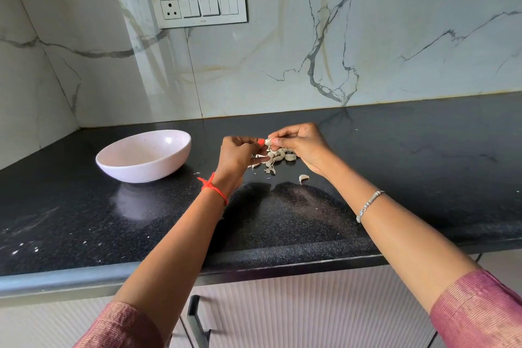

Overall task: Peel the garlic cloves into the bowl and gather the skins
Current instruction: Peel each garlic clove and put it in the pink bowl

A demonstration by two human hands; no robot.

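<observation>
A pale pink bowl [144, 155] stands on the black counter at the left; its inside looks bare. A small pile of garlic cloves and skins [278, 157] lies on the counter right of the bowl. Just above that pile, my right hand [300, 147] pinches one garlic clove [269, 141] between thumb and fingers. My left hand [238, 154] meets it from the left, its thumb tip touching the same clove. One loose clove [303, 178] lies apart, nearer the counter's front. Part of the pile is hidden behind my hands.
The black granite counter [395, 167] runs to a marble wall behind and on the left. A switch plate [199, 6] is mounted on the wall. Small skin flakes [197, 173] dot the counter by the bowl. Below the front edge is a cabinet with a dark handle [197, 322].
</observation>
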